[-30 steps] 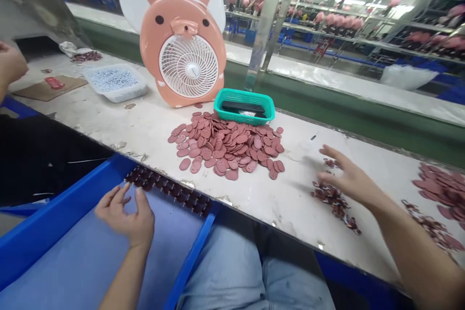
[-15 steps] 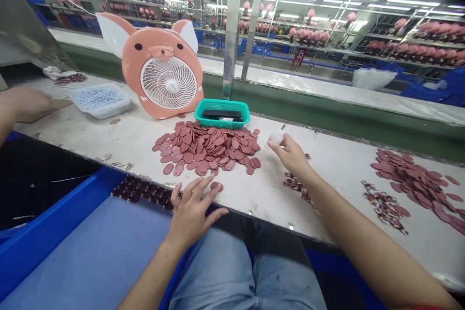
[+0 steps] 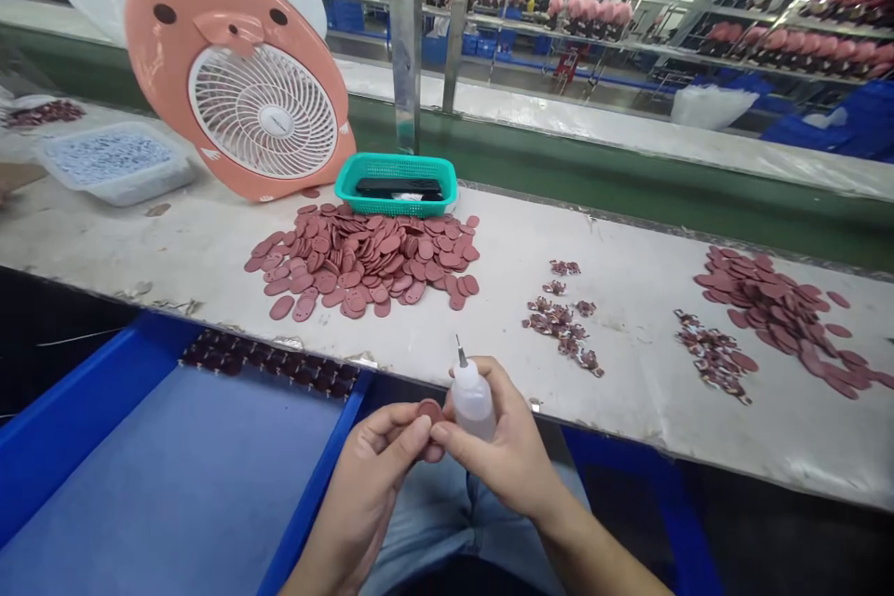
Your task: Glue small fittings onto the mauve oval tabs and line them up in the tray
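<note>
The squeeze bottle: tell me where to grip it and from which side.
Grip the squeeze bottle around its round, soft body from the right side, as the right hand does now. It stands upright with a thin needle tip on top, so keep clear of that end; the left hand pinches a reddish oval piece beside it.

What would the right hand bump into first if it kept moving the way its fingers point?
Probably the left hand: the right hand, holding a small squeeze bottle, points leftward at it, both already pinching one pink oval piece.
</note>
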`<state>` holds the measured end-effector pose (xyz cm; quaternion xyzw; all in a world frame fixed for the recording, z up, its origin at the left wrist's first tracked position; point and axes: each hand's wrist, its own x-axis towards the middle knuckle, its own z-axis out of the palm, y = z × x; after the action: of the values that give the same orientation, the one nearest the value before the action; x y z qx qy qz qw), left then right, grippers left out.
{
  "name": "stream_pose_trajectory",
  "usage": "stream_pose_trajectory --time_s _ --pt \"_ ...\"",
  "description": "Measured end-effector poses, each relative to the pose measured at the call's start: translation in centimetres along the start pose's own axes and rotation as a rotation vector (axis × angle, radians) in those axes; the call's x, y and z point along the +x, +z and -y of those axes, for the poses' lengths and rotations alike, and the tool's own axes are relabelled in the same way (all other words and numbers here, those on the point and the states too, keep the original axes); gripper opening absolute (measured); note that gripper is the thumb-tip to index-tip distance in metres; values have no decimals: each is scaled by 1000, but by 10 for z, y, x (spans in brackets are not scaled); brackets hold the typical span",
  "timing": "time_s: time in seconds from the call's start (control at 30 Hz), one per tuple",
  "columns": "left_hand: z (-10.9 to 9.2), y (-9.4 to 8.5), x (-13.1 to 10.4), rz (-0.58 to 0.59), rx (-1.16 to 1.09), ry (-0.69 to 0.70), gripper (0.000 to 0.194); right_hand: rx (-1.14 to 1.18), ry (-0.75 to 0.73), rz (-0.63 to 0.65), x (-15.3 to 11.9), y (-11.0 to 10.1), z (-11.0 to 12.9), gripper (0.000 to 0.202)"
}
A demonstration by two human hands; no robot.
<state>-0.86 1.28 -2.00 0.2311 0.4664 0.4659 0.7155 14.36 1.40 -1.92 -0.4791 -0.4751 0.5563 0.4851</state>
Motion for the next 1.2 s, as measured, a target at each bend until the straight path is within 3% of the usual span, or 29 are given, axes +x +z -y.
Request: stream_pose_trajectory --time_s 0.07,0.23,0.43,0.5,0.57,0.63,0.73,0.83,0.97,1.07,1.2 --pt "1 -3 -1 64 -21 -29 29 -11 -11 24 0 -4 -2 44" --pt "3 -20 5 386 -30 -183 34 -151 -58 81 -5 -15 -2 49" --pt "3 -28 13 491 21 -238 42 -269 54 68 -15 -15 -5 76" --pt "4 -28 14 512 16 -218 39 -215 77 63 -18 -17 -8 69" --pt "5 -28 13 483 -5 -167 37 -162 48 65 -21 -22 -9 48" --pt "6 -26 11 382 -40 -116 36 -192 16 56 -23 -29 -6 36" --pt "6 -20 6 194 -118 -119 38 -272 -4 21 -26 -40 1 32" --pt "2 -10 1 92 -181 -156 41 -241 -123 -78 -32 -48 7 27" --pt "-4 0 -8 76 -243 -208 34 -72 -298 -295 -39 -46 6 33" --pt "-5 3 -13 102 -269 -224 31 81 -302 -372 -44 -36 1 43" --pt "-3 2 -18 132 -261 -174 32 -73 -341 -416 -54 -28 -8 48"
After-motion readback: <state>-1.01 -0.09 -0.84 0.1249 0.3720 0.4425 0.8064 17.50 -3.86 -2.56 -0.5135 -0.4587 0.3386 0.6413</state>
